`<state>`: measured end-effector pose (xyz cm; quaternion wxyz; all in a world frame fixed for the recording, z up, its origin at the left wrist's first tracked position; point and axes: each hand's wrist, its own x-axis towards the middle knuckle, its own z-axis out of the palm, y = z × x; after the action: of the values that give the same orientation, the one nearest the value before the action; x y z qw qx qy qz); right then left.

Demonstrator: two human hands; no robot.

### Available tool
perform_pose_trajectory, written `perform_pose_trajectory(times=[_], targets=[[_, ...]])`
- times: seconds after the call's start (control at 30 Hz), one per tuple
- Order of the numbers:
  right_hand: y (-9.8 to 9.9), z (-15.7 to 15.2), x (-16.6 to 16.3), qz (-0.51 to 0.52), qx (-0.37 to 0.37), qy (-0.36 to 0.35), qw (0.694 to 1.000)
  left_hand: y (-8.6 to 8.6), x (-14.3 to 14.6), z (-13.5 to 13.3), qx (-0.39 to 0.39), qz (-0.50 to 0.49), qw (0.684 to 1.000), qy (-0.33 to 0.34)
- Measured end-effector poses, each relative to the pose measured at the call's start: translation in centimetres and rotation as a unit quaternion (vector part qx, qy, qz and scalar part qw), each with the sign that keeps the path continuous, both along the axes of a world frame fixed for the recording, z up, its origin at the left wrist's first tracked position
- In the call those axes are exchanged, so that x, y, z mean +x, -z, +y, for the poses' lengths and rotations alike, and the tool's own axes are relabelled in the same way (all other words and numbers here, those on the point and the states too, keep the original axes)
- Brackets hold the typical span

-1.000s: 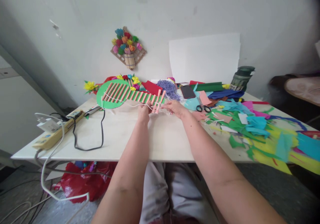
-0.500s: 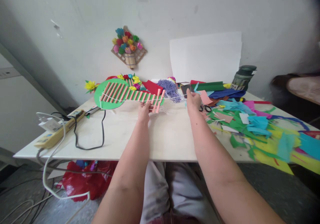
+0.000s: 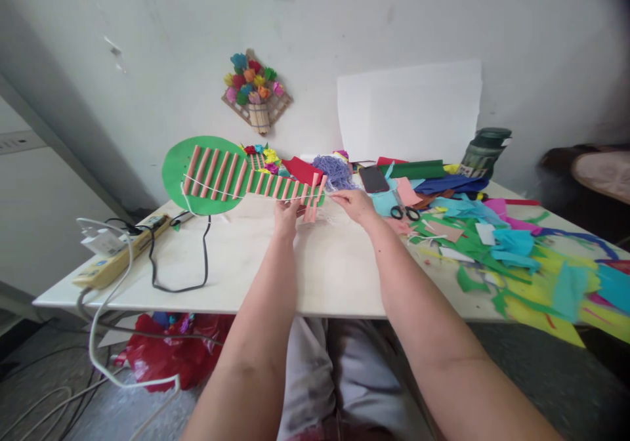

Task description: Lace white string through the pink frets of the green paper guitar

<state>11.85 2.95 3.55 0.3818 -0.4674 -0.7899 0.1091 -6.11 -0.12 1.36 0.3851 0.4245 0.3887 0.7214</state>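
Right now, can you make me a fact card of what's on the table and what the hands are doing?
Left hand: holding the narrow end of the green board
Right hand: pinching white string
Green board: round at one end, narrow at the other
On it: pink rods in a row, with the string running across
Behind the hands: purple string bundle, phone
Table's right side: colourful paper scraps, black-handled scissors
Table's left side: yellow power strip

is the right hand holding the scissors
No, the right hand pinches the white string, while the scissors lie to its right, untouched.
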Motion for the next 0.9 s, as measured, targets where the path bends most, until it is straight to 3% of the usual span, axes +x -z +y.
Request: perform_pose_trajectory(times=[0.23,0.43,0.63,0.8,0.9], targets=[[0.1,-0.4,-1.0,-0.055,-0.018,-0.034,0.998,-0.1,0.2,0.1,-0.014,0.013,1.000,-0.003],[0.1,-0.5,-1.1,-0.079,0.004,0.028,0.996,0.1,0.0,0.3,-0.016,0.001,1.000,-0.001],[0.3,-0.5,-1.1,-0.065,0.023,-0.009,0.998,0.1,0.1,0.3,-0.025,-0.019,0.999,-0.013],[0.0,-0.7,-1.3,-0.081,0.028,0.048,0.995,0.3,0.1,0.4,-0.020,0.000,1.000,-0.014],[0.0,-1.0,-1.4,-0.103,0.030,0.042,0.993,0.5,0.1,0.5,-0.009,0.007,1.000,-0.013]])
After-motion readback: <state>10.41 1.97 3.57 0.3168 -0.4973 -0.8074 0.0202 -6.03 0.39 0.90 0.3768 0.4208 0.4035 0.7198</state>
